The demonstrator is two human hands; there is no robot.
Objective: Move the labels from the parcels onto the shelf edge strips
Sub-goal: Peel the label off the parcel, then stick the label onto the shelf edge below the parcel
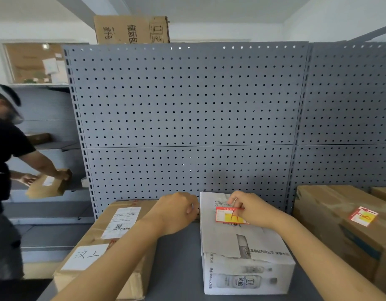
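A white parcel (240, 246) stands on the grey shelf (179, 263), and a red and yellow label (225, 215) sits on its top face. My right hand (250, 210) pinches the label's right edge between thumb and fingers. At the parcel's upper left corner, my left hand (177, 210) rests with fingers curled against the side. To the left lies a brown parcel (94, 242) with white shipping labels. A second red and yellow label (362, 216) is stuck on the brown parcel (339, 224) at right.
A grey pegboard back panel (187, 109) rises behind the parcels. Another person (7, 166) stands at the left, holding a brown box (47, 185) by the neighbouring shelves. A cardboard box (131, 29) sits above the panel.
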